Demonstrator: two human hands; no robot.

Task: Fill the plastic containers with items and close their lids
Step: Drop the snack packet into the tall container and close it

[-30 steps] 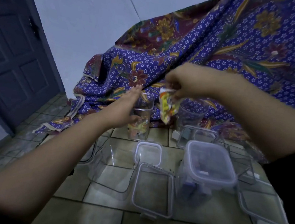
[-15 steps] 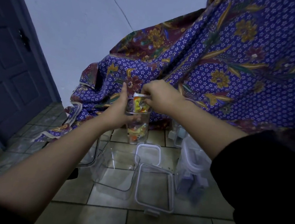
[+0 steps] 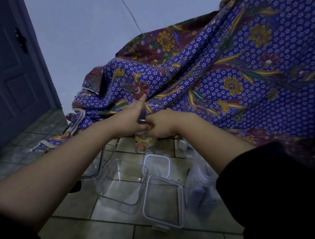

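Place: on a tiled floor (image 3: 93, 232), against a draped batik cloth (image 3: 242, 73), a person is working among clear plastic containers.
Left hand (image 3: 132, 117): it is wrapping the side of the tall narrow container (image 3: 144, 143), fingers extended, steadying it upright.
Right hand (image 3: 160, 125): it is curling closed at the container's mouth, pressing contents down; what it is pinching cannot be told.
Task item: colourful packets (image 3: 144, 142) are sitting in the lower part of the tall container, which is standing on the floor just before the cloth.
Doing it well: the bracing hand is likely best kept low on the wall while the pushing hand is driving straight down, so the narrow container is not tipping.
Edges: an open square container (image 3: 122, 188) and two loose lids (image 3: 156, 163) (image 3: 165, 200) are lying just beside, nearer the camera; a closed container (image 3: 201, 180) is standing to the right.
Open room: bare tile is lying free at the near edge and toward the dark door (image 3: 9, 79).
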